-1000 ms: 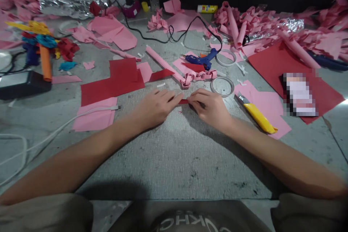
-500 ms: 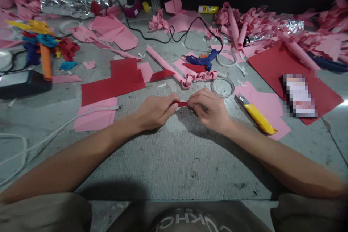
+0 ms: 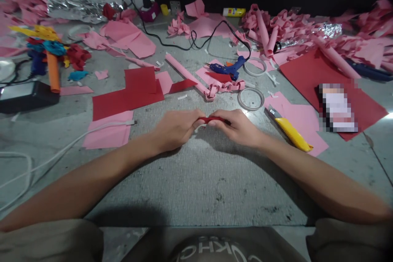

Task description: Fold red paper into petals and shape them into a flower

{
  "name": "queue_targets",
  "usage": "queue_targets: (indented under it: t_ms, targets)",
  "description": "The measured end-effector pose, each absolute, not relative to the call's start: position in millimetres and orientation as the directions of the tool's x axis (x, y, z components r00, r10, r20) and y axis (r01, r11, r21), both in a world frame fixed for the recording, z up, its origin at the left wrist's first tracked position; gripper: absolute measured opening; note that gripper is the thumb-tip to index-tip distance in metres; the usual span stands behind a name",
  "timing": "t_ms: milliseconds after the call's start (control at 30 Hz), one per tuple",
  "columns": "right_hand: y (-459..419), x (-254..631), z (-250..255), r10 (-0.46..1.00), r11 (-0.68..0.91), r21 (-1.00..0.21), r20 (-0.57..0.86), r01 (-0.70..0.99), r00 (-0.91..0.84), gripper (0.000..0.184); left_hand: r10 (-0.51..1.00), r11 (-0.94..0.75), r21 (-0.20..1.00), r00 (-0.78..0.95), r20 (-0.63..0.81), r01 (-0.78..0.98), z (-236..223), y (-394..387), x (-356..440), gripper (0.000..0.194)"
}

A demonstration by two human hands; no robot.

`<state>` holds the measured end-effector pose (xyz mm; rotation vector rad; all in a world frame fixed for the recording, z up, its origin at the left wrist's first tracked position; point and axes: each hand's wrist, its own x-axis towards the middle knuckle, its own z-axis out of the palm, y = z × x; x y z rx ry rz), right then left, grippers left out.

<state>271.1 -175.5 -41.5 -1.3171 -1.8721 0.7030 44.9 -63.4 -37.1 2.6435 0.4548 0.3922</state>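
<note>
Thumb and fingers of your left hand (image 3: 178, 129) and your right hand (image 3: 238, 129) pinch one narrow red paper strip (image 3: 206, 120), which runs roughly level between them at the centre of the frame. Both grips are narrow, closed on the paper, with just a short stretch showing between the thumbs; whether the strip touches the table (image 3: 215, 188) under your fingers, you cannot tell from this view.

To work it well, pinch evenly on both sides, hold the strip's edges parallel, and press with the thumbs gently, since paper this thin probably creases or twists under an uneven pull. Resting your wrists low should help steady both ends.

Now count what lies around you. Just above your right hand are two tape rings, the lower (image 3: 251, 108) and the upper (image 3: 255, 74). You have one blue glue gun (image 3: 229, 68) above centre, one pink paper chain (image 3: 227, 86) beneath it, one yellow cutter (image 3: 293, 134) at centre right, one phone (image 3: 339, 108) further right, one yellow glue stick (image 3: 233, 12) at the top, and one orange roll (image 3: 53, 71) at upper left. Pink scraps (image 3: 281, 24) along the top are too jumbled to count.
</note>
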Motion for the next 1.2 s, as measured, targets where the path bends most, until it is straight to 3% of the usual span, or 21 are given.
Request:
queue_targets:
  t_ms: [133,267,367,700,967,1067,1200]
  targets:
    - [-173.2,276.2,-40.5,0.945,0.323,-0.799,0.240,0.508,-0.224,0.037,0.448,-0.646,0.726,0.888,0.109,0.237,-30.5,-59.3,48.1,0.030]
    - [-173.9,276.5,-37.7,0.955,0.285,-0.821,0.195,0.495,-0.225,0.039,0.452,-0.517,0.838,0.887,0.092,0.177,-27.3,-56.6,49.8,0.026]
    - [-175.5,274.3,-34.1,0.959,0.261,-0.833,0.168,0.488,-0.226,0.040,0.465,-0.529,0.823,0.882,0.077,0.207,-28.2,-57.6,49.4,0.033]
    - [-181.0,264.2,-29.6,0.982,0.181,-0.828,0.121,0.530,-0.146,0.027,0.475,-0.781,0.529,0.866,0.158,0.333,-32.8,-63.3,46.6,0.047]
    - [-181.4,264.7,-32.6,0.977,0.211,-0.825,0.170,0.525,-0.125,0.031,0.502,-0.737,0.568,0.860,0.096,0.367,-42.2,-57.7,46.5,0.048]
    - [-178.2,268.6,-38.1,0.977,0.212,-0.900,0.191,0.380,-0.092,0.035,0.537,-0.716,0.596,0.832,0.136,0.364,-40.9,-54.9,46.0,0.043]
    - [-174.1,274.5,-43.5,0.993,0.071,-0.997,0.074,-0.037,-0.095,0.041,0.550,-0.714,0.620,0.809,0.208,0.326,-37.8,-53.3,45.7,0.034]
